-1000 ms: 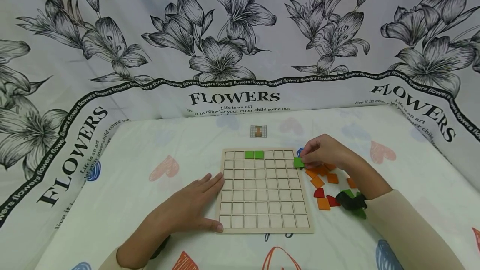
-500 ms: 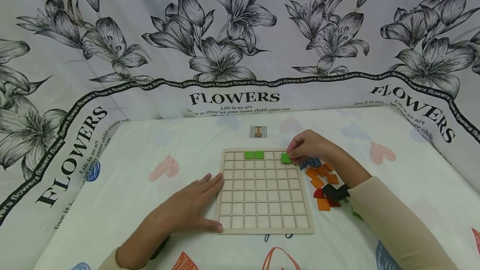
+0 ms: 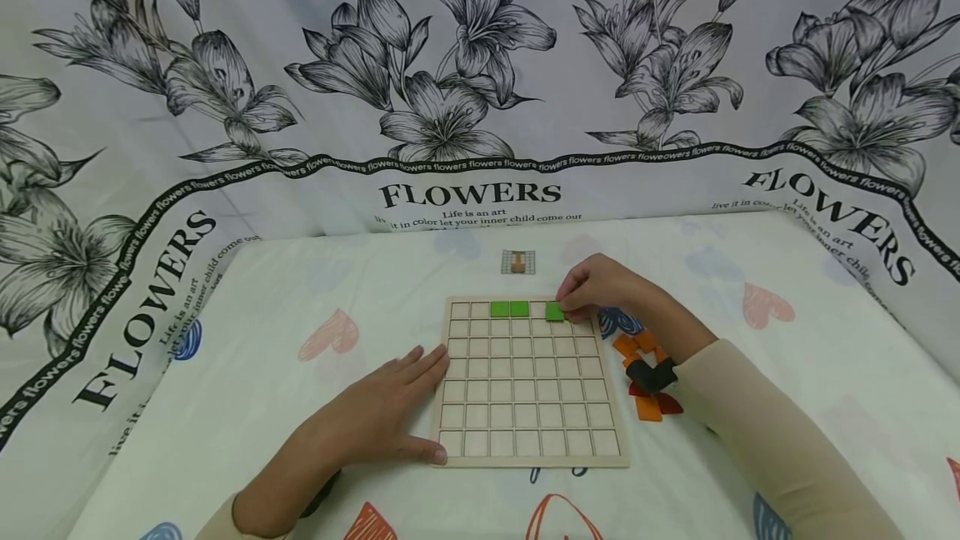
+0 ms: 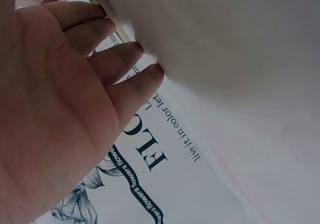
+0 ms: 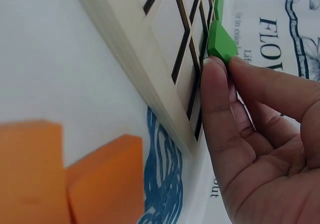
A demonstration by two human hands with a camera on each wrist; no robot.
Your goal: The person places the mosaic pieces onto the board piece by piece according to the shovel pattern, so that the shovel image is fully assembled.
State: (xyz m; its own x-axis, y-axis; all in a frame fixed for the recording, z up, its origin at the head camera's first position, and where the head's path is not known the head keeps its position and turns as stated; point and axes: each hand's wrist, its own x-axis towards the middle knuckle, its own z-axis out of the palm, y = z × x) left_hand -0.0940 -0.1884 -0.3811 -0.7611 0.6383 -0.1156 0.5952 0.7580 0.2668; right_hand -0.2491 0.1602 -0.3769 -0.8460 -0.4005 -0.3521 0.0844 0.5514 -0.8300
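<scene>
Fingers of the right hand [image 3: 603, 283] pinch a green tile [image 3: 554, 312] over the far row of a wooden grid board [image 3: 528, 462], just along from two matching tiles [image 3: 509, 309]. The left hand [image 3: 382, 411] lies spread, fingers touching the board's left edge. Orange tiles [image 3: 648, 409] lie opposite.

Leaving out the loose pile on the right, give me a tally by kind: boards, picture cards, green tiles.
Board: 1
Picture card: 1
Green tiles: 3 (2 in the far row, 1 pinched by the right hand)
Total: 5
</scene>
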